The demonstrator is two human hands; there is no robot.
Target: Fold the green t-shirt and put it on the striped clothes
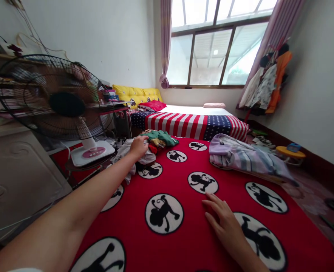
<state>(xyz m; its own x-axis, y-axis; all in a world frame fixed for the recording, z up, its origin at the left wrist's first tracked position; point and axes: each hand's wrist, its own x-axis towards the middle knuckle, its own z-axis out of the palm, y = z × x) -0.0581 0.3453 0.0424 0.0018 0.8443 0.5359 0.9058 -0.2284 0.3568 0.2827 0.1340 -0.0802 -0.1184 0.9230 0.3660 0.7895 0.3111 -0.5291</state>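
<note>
My left hand [139, 147] reaches far forward to a heap of clothes on the red blanket [181, 211]. Its fingers look curled at the heap, and what they grip, if anything, is hidden. Around it lie a white garment [124, 151] and a green garment [163, 136], with red and patterned cloth between them. My right hand [225, 223] rests palm down on the blanket, fingers apart and holding nothing. Black monkey figures in white circles cover the blanket.
A running fan [67, 104] stands at the left by a pale cabinet [16, 170]. A folded striped purple quilt [240, 153] lies on the right. Behind are another bed with a flag-patterned cover [184, 124], a window, hanging clothes [266, 83] and a yellow stool [290, 152].
</note>
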